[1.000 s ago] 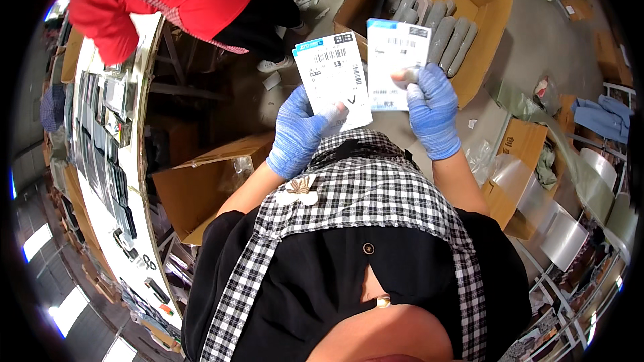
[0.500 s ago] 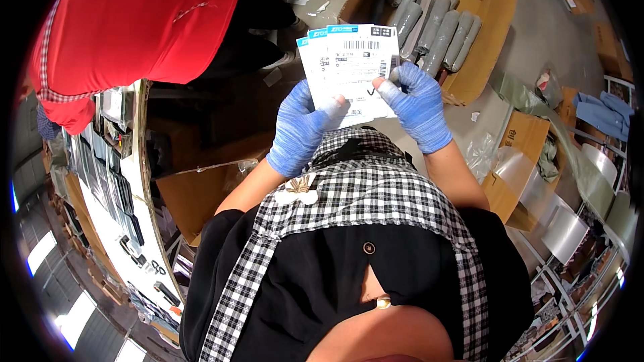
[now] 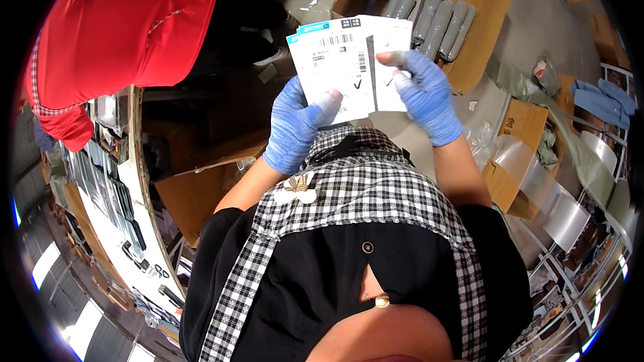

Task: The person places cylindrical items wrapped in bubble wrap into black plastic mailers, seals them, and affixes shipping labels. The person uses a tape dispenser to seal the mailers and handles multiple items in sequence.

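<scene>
Up in front of the chest, over the open cardboard box (image 3: 486, 0) of grey rolls, white label sheets (image 3: 339, 60) are pinched by the gloved left hand (image 3: 295, 131) and right hand (image 3: 422, 97), fanned apart so the barcodes can probably be compared.

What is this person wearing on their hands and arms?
Both the left hand and the right hand wear blue knitted gloves with grey coated fingertips. The forearms are bare; short black sleeves end above the elbows.

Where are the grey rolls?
The grey rolls lie in an open cardboard box on the floor, top right of the head view, just beyond the paper labels.
</scene>
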Tool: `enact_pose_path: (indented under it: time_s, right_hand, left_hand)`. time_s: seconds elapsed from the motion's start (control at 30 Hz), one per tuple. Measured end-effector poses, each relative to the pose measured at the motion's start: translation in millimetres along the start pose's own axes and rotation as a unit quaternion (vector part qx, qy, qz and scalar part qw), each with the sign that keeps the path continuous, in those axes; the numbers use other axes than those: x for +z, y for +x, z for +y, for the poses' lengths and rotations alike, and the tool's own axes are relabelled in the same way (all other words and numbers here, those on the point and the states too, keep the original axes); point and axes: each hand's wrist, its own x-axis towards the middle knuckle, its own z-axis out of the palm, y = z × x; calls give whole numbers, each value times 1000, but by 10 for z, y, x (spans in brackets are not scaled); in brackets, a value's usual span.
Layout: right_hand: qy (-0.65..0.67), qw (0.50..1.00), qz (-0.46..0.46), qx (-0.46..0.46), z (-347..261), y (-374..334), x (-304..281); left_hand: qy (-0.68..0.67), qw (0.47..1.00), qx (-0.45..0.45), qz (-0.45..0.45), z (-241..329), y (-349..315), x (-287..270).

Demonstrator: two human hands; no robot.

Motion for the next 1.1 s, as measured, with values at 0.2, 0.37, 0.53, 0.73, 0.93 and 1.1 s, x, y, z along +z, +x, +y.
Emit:
enact_pose_path:
  time_s: [0.2,0.37,0.53,0.73,0.93,1.1]
  right_hand:
    - [-12,998,7,56,46,24,216]
    - [-9,996,34,86,122,11,114]
    - [111,989,92,13,59,82,-49]
    - [-41,999,-12,-24,126,76,44]
    - [18,996,-6,88,61,110,120]
    - [27,996,44,71,349,101,-91]
  left_hand:
    - [-28,1000,12,-7,-94,20,-1]
    - [-64,998,29,1,-116,29,-6]
    - [-46,999,20,13,-94,61,-41]
    - [-10,999,18,25,-81,84,35]
    - [-43,997,50,34,-144,121,91]
    - [-27,999,30,27,-165,102,15]
